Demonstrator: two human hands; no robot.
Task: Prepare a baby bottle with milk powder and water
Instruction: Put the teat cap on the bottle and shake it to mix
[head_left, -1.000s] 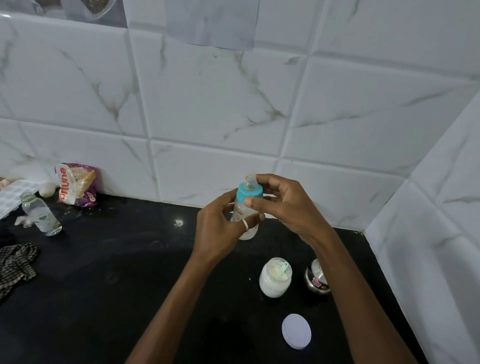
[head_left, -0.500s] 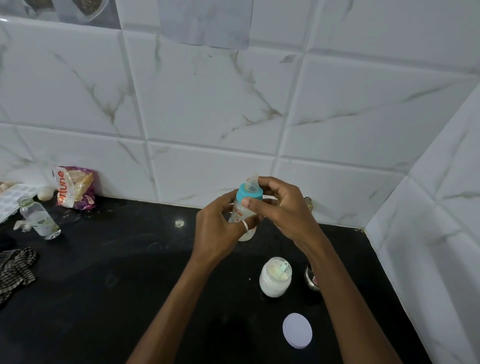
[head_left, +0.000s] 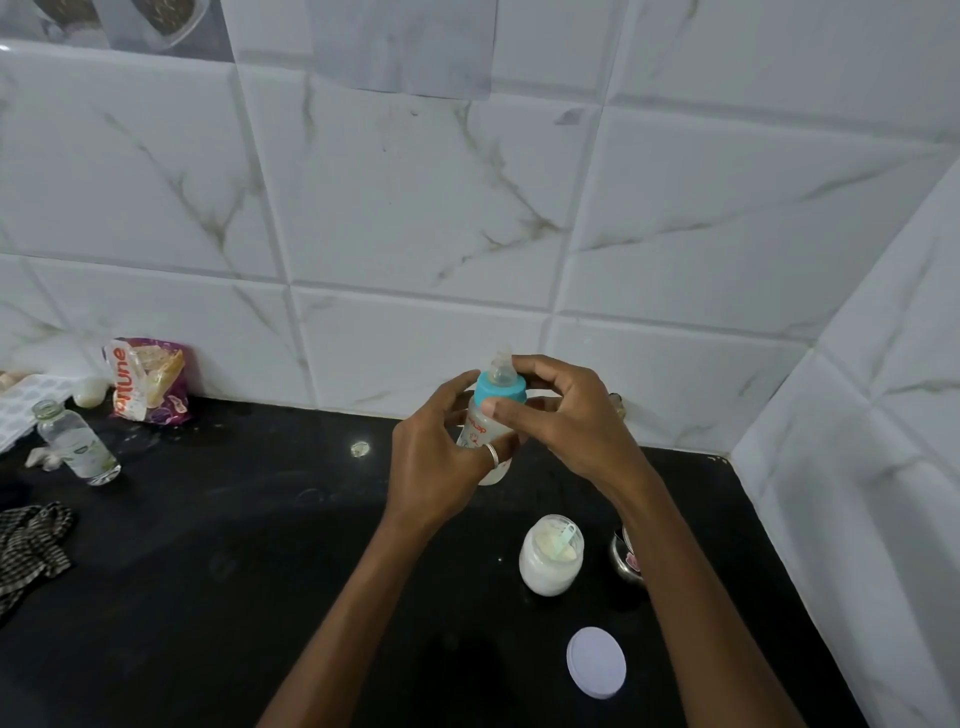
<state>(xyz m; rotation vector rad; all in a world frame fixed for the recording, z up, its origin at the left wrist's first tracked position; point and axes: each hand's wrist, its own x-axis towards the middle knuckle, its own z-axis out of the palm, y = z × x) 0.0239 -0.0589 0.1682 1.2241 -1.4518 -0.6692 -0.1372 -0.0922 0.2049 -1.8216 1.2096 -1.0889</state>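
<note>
I hold a small clear baby bottle (head_left: 485, 431) upright above the black counter (head_left: 234, 545). It has white liquid inside, red print, a teal screw ring (head_left: 500, 391) and a clear teat on top. My left hand (head_left: 436, 462) wraps the bottle's body. My right hand (head_left: 558, 410) grips the teal ring with thumb and fingers. Below stands an open jar of white milk powder (head_left: 550, 556) with a pale scoop in it. Its round white lid (head_left: 596, 669) lies flat nearer to me.
A small steel cup (head_left: 626, 564) sits partly behind my right forearm. At the far left are a clear water bottle (head_left: 75, 441), a printed snack bag (head_left: 148, 382), a white ice tray (head_left: 21, 405) and a checked cloth (head_left: 28, 545). Tiled walls close the back and right.
My right hand has turned slightly around the teal ring. The bottle stays at about the same place in my left hand.
</note>
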